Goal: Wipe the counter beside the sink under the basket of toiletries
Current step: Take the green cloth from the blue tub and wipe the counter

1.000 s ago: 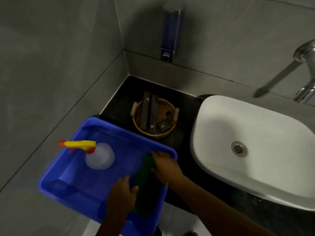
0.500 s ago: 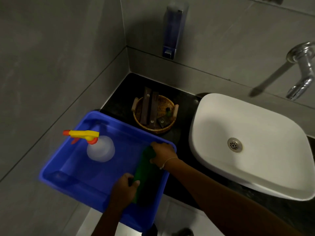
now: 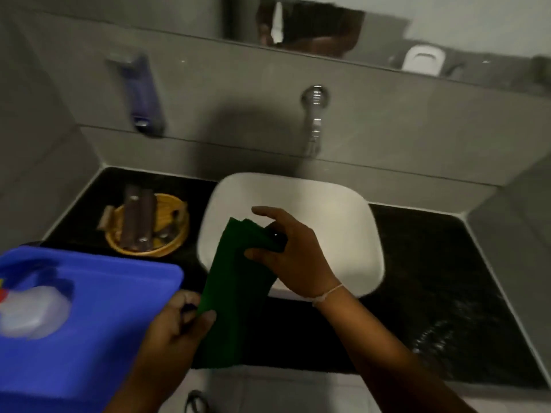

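A dark green cloth (image 3: 232, 293) hangs between both hands, in front of the white sink (image 3: 328, 210). My right hand (image 3: 292, 251) pinches its upper end over the sink's front rim. My left hand (image 3: 179, 326) grips its lower left edge, beside the blue tub. The wicker basket of toiletries (image 3: 167, 248) stands on the black counter (image 3: 89, 210) left of the sink, holding dark tubes and small bottles.
A blue plastic tub (image 3: 113, 299) with a spray bottle (image 3: 29, 314) inside sits at the lower left, over the counter's front edge. A wall tap (image 3: 314, 114) sticks out above the sink and a soap dispenser (image 3: 140, 93) hangs left of it. Grey tiled walls close both sides.
Both hands have lifted the green cloth out of the blue tub and carried it right, over the sink's front. The view has swung right and up.
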